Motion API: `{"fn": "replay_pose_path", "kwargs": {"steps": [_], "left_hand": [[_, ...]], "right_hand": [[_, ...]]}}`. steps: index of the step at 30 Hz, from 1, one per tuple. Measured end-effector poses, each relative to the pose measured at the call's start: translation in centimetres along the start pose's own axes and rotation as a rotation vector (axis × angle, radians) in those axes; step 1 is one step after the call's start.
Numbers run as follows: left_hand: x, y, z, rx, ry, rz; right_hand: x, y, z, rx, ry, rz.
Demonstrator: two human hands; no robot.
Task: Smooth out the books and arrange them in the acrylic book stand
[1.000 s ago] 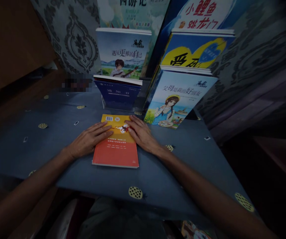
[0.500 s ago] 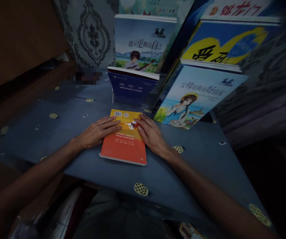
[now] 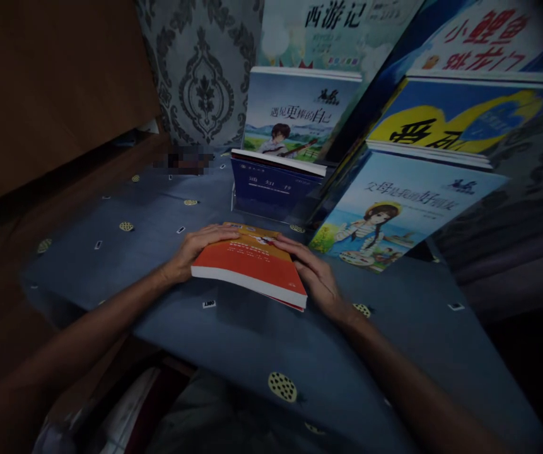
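Note:
An orange and yellow paperback book (image 3: 247, 261) is raised off the table, its near edge lifted so that the white page block shows and a shadow lies below. My left hand (image 3: 198, 249) grips its left side, fingers across the cover and thumb out of sight. On the opposite side my right hand (image 3: 316, 271) holds the right edge, its fingers stretched along the cover. The cover bows slightly between the two hands.
Behind the book stand a dark blue book (image 3: 275, 192), a book with a guitar player (image 3: 299, 113) and a light-blue book (image 3: 408, 208). A yellow and blue book (image 3: 470, 113) rises behind it. A patterned cloth (image 3: 157, 328) covers the table; a wooden panel (image 3: 63, 94) is at left.
The orange and yellow book lay flat under both hands; now they have closed on its sides and lifted it, near edge up. The view has shifted, so the scene sits lower and further right.

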State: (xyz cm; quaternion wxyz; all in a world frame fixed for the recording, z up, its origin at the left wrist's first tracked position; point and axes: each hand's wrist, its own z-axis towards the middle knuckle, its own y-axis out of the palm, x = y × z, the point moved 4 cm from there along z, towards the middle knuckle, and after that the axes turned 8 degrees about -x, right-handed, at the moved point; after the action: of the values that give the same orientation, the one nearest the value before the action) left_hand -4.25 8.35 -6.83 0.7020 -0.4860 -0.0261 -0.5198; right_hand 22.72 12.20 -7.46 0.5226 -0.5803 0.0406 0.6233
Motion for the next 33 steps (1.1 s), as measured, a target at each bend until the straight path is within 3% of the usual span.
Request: {"fn": "replay_pose_path", "kwargs": {"steps": [8, 13, 21, 25, 33], "left_hand": [[-0.1, 0.0, -0.1, 0.031, -0.053, -0.160], [0.1, -0.5, 0.9, 0.067, -0.197, -0.241], [-0.8, -1.4, 4.2, 0.291, -0.399, -0.541], [-2.0, -1.5, 6.0, 0.409, -0.383, -0.652], [-3.8, -1.4, 9.0, 0.451, -0.369, -0.716]], "right_hand": [[1.1, 1.0, 0.0, 0.052, -0.083, -0.139], [0.3, 0.4, 0.7, 0.145, -0.117, -0.104], [-1.7, -0.1, 3.6, 0.265, -0.014, -0.021], [-2.4, -0.9, 5.5, 0.275, 0.018, 0.022], [-1.6, -2.8, 8.0, 0.360, 0.094, 0.068]]}}
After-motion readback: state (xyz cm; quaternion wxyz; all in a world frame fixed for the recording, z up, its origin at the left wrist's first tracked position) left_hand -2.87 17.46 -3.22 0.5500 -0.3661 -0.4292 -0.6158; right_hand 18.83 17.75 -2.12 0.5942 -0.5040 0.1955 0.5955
